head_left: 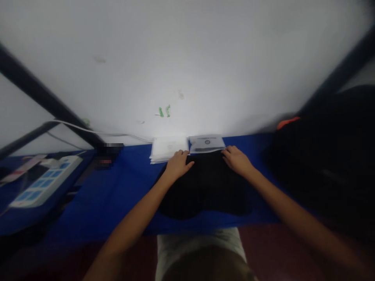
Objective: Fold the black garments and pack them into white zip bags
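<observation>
Head view: black cloth (205, 189) lies on the counter (117, 187), its far edge under both hands' fingers, packets (169, 147) just beyond. The left hand (177, 166) rests with thumb spread, pinching nothing visible; the right hand (238, 160) has fingers bent at the other corner, grip unclear. It looks light and limp, best held by both far corners.

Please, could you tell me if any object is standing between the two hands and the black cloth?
Nothing visible does. The left hand and the right hand are at the far corners of the black cloth. The white packets and the grey packet lie beyond its far edge.
</observation>
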A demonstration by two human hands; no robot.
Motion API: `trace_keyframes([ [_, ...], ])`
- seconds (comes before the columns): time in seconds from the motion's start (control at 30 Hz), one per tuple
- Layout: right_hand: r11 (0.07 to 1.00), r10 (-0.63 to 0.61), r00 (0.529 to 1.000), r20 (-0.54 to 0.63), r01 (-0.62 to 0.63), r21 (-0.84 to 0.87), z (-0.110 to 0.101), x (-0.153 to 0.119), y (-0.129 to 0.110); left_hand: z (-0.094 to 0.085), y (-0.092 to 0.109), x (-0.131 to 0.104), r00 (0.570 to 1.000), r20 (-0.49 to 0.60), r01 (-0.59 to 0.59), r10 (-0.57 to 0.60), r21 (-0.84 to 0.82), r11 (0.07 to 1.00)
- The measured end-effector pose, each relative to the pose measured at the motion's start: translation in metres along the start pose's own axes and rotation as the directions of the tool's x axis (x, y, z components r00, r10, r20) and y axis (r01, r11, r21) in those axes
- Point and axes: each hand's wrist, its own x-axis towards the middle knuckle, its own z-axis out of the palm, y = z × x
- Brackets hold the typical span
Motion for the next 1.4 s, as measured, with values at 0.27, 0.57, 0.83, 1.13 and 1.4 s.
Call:
trace_keyframes([
  [0.27,0.985,0.070,0.995,-0.066,-0.059,0.161,-0.004,-0.002,0.001,0.003,-0.014,0.005,0.994,-0.108,-0.039,0.026,-0.116,0.992],
  [0.57,0.825,-0.113,0.991,-0.066,0.131,0.549,-0.056,-0.067,0.001,-0.030,-0.012,-0.073,0.922,-0.250,-0.372,0.296,-0.363,0.854],
  [0.83,0.876,-0.237,0.955,0.181,0.129,0.465,-0.066,-0.088,-0.019,-0.027,-0.015,-0.108,0.916,-0.110,-0.400,0.385,-0.274,0.875],
  [1.13,0.876,-0.183,0.976,0.121,0.106,0.471,-0.073,-0.065,-0.030,-0.015,-0.069,-0.134,0.936,-0.185,0.251,-0.300,-0.248,0.936],
  [1.4,0.639,-0.043,0.997,0.072,-0.028,0.769,-0.070,-0.032,-0.076,-0.035,-0.048,-0.122,0.892,-0.340,0.173,-0.299,-0.354,0.919],
])
